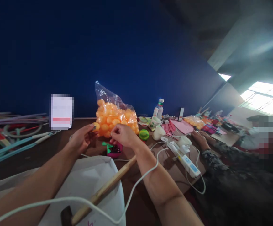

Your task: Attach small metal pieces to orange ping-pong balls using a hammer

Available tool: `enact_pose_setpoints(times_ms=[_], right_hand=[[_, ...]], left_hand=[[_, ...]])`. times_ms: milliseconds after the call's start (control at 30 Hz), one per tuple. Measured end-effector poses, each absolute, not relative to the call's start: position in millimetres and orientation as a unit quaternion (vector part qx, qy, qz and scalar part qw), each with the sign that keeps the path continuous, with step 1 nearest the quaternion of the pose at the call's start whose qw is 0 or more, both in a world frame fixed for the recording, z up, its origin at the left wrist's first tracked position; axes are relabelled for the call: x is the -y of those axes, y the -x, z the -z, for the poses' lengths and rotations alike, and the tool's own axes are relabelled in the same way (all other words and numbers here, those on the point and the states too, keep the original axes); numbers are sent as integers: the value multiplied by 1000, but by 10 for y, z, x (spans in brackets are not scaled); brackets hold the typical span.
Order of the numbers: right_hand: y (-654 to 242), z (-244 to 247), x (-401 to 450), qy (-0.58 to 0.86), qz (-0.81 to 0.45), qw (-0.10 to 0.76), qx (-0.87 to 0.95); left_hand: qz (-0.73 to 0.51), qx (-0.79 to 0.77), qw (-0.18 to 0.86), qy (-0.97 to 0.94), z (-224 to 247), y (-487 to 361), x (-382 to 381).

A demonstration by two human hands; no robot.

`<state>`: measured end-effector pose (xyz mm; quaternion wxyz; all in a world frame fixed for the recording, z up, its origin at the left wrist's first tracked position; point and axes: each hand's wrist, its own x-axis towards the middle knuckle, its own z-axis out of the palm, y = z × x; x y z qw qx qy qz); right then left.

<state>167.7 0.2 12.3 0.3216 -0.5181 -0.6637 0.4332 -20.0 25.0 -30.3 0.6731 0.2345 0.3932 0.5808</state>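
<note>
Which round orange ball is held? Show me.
The round orange ball in the left hand; the orange balls behind it sit inside a clear plastic bag.

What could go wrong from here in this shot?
The white cord crossing in front of the right forearm might snag. The hammer, its handle end near that forearm, could get knocked. The orange ball held by the left hand might slip.

The brown counter (170,171) carries a bag of orange balls (112,117), far; rightward, a round green object (144,135) and white power strip (191,166).
</note>
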Motion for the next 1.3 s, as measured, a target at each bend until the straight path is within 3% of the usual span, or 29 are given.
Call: enact_pose_setpoints(times_ms=[233,600,1300], right_hand=[[-1717,-98,-88,473,-438,394,655],[-1595,-188,-26,401,-588,441,547],[-1471,-211,46,385,-570,503,524]], left_hand=[[-567,-394,684,-236,301,204,-259],[-555,-333,708,-283,313,212,-214],[-570,-302,709,-286,264,162,-186]])
